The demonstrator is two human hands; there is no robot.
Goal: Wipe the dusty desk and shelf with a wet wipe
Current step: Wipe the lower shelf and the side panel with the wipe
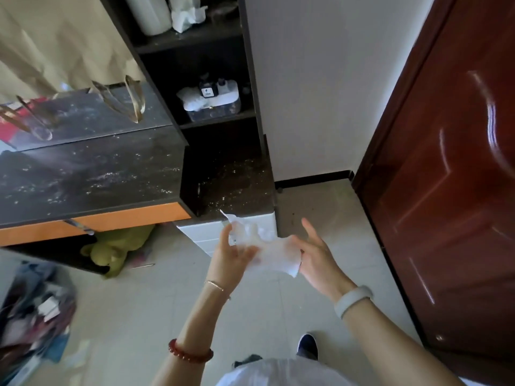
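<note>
At the far left the dark desk (92, 174) runs under a beige curtain, its top thick with pale dust and crumbs, an orange drawer front (131, 218) along its near edge and a green plush toy (117, 249) on the floor beneath. Next to it the dark shelf unit (195, 45) rises, and its low ledge (231, 182) is speckled with grit, so neither surface looks wiped yet. Just below that ledge, in the air over the tiled floor, the left hand (232, 253) pinches one end of the wet wipe (267, 250) between thumb and curled fingers, while the right hand (317, 254) holds the other end with its thumb and lower fingers, the index finger sticking out straight. The wipe hangs crumpled between them, apparently being spread open. From here it could tear if the hands pull apart too hard, or slip onto the dirty floor since each hand grips only an edge. A bunched wipe would likely smear the loose grit off the ledge rather than lift it. At the far right stands a glossy brown door (451, 162).
</note>
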